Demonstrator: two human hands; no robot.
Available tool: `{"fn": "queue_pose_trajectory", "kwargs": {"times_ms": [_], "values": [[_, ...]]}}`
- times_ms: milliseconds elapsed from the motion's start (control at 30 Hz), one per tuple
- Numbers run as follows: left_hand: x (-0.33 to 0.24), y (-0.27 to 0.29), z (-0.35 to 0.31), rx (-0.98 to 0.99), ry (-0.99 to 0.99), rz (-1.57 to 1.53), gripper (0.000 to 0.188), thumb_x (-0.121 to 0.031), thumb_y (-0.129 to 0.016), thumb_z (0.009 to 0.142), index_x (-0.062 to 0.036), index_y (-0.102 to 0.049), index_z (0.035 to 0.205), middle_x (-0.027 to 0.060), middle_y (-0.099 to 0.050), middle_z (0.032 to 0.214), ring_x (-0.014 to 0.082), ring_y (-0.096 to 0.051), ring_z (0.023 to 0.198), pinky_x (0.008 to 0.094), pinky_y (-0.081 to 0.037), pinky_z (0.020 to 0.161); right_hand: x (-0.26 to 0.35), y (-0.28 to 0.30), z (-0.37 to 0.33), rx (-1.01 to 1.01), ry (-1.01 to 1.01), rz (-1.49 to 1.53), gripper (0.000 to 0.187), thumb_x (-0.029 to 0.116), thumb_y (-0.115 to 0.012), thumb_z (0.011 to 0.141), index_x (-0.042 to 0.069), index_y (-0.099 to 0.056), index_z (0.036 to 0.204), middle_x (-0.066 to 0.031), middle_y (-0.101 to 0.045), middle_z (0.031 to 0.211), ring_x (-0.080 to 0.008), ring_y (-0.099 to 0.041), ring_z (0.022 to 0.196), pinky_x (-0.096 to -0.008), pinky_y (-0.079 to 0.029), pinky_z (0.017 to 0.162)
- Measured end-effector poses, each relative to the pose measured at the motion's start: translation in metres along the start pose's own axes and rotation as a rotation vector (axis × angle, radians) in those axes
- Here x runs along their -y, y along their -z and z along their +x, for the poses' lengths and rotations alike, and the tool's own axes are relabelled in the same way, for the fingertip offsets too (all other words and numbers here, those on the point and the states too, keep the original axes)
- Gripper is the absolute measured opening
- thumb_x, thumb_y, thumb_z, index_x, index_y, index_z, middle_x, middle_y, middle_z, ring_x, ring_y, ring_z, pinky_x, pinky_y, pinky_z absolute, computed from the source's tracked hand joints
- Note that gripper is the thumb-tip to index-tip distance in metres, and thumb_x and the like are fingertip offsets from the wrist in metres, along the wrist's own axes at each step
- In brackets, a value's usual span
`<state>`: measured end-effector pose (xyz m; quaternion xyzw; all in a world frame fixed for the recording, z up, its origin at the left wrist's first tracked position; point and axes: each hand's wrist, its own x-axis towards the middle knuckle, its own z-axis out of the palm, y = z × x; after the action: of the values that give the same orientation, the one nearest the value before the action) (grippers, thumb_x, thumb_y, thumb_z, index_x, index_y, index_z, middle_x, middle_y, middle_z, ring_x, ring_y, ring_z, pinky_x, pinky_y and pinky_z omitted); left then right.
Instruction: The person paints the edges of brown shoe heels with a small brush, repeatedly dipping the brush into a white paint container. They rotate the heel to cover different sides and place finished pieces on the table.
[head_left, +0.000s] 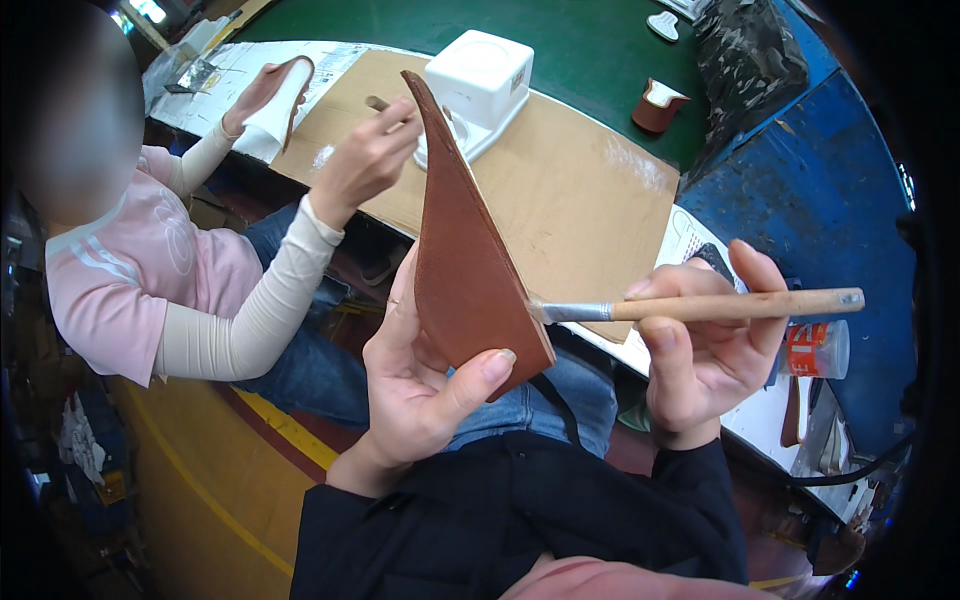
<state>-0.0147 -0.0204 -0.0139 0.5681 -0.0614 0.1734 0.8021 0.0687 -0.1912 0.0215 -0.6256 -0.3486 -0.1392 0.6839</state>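
A brown leather shoe upper piece [465, 265], tapering to a point at its top, is held up in my left hand [415, 390]. My left thumb presses its lower face while the other fingers lie behind it. My right hand [700, 360] grips a paintbrush [740, 304] by its wooden handle, fingers pinched around it. The brush's bristle end touches the right edge of the leather piece near its lower corner. Behind the leather's upper part stands a white plastic dispenser [480, 80] on the cardboard.
A cardboard sheet [570, 200] covers the table. At left, a co-worker in a pink shirt [190, 260] holds a brush and a brown-and-white piece [282, 110]. Another brown piece [658, 106] rests on the green surface [600, 50]. A clear plastic jar [832, 350] lies by the blue panel [790, 220].
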Motion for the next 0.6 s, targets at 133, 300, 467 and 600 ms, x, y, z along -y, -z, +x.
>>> {"fn": "queue_pose_trajectory", "kwargs": {"times_ms": [133, 300, 467, 600], "values": [[-0.001, -0.001, 0.001, -0.024, 0.002, 0.033, 0.075, 0.004, -0.061, 0.076, 0.0041, -0.017, 0.138, 0.0126, -0.043, 0.126, 0.0168, -0.048, 0.111, 0.0297, -0.039, 0.094, 0.0, 0.004, -0.003, 0.024, 0.016, -0.012, 0.064, 0.008, -0.068, 0.076, 0.002, -0.03, 0.128, -0.0161, -0.061, 0.075, -0.0177, -0.057, 0.067, -0.0271, -0.045, 0.064], [-0.001, -0.004, 0.003, -0.037, 0.0, -0.014, 0.074, 0.004, -0.06, 0.077, 0.004, -0.018, 0.138, 0.0127, -0.044, 0.125, 0.0167, -0.048, 0.111, 0.0294, -0.039, 0.093, 0.0, 0.006, -0.009, 0.025, 0.03, 0.018, 0.063, 0.002, -0.067, 0.075, 0.002, -0.03, 0.126, -0.0168, -0.061, 0.075, -0.0196, -0.058, 0.067, -0.0281, -0.046, 0.064], [-0.002, -0.005, 0.004, -0.051, 0.001, -0.056, 0.071, 0.004, -0.059, 0.078, 0.0039, -0.019, 0.138, 0.0123, -0.046, 0.122, 0.0162, -0.049, 0.109, 0.0291, -0.04, 0.092, 0.0, 0.013, -0.01, 0.11, 0.087, 0.068, 0.062, -0.006, -0.066, 0.073, 0.0, -0.03, 0.122, -0.0197, -0.061, 0.075, -0.022, -0.063, 0.069, -0.0301, -0.05, 0.066], [-0.001, -0.009, 0.005, -0.082, 0.003, -0.103, 0.069, 0.004, -0.057, 0.079, 0.0046, -0.021, 0.137, 0.0119, -0.048, 0.12, 0.0156, -0.05, 0.107, 0.0289, -0.04, 0.092, 0.0, 0.017, -0.01, 0.14, 0.127, 0.017, 0.061, -0.005, -0.066, 0.073, 0.001, -0.03, 0.122, -0.0216, -0.061, 0.076, -0.0218, -0.062, 0.067, -0.0297, -0.05, 0.065]]}}
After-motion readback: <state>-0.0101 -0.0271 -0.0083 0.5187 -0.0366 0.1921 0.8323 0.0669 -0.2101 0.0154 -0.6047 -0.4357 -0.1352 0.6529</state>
